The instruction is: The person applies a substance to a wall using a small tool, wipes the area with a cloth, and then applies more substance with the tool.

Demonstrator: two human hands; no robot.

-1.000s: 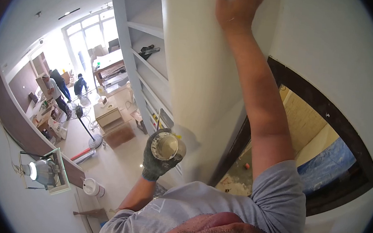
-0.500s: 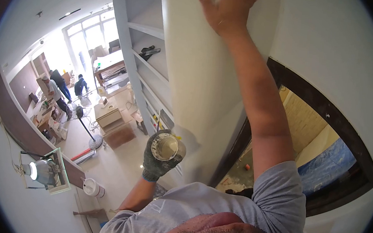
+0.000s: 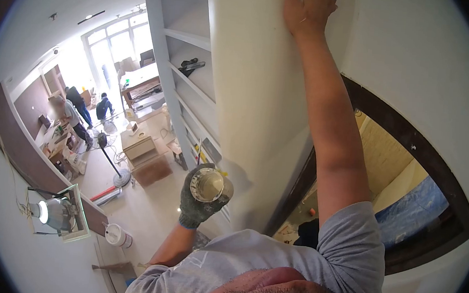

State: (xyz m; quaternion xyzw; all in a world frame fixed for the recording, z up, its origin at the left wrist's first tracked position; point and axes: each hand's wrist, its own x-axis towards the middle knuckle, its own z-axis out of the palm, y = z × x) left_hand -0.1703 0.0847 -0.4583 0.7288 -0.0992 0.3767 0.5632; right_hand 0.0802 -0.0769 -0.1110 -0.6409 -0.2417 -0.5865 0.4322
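Note:
My left hand (image 3: pixel 201 199), in a dark grey glove, is wrapped round a clear cup (image 3: pixel 207 185) of pale, creamy paste, with its opening facing the camera. Dried paste marks the cup's rim. My bare right hand (image 3: pixel 311 8) is raised high against the pale wall (image 3: pixel 258 65), its fingers partly apart and their tips cut off by the top edge. I see no tool in it. A white shelf unit (image 3: pixel 191 39) stands left of this wall, with a dark tool (image 3: pixel 191 66) on one shelf.
A dark-framed opening (image 3: pixel 408 136) is at the right. At the left are a lit work lamp (image 3: pixel 53 212), a white bucket (image 3: pixel 118 236) and a stand with a round base (image 3: pixel 122 178). Several people are farther back, near a workbench (image 3: pixel 140 79) and a wooden box (image 3: pixel 139 148).
My right hand has moved right and slightly up along the wall. The left hand still holds the cup in nearly the same place. The view has shifted slightly.

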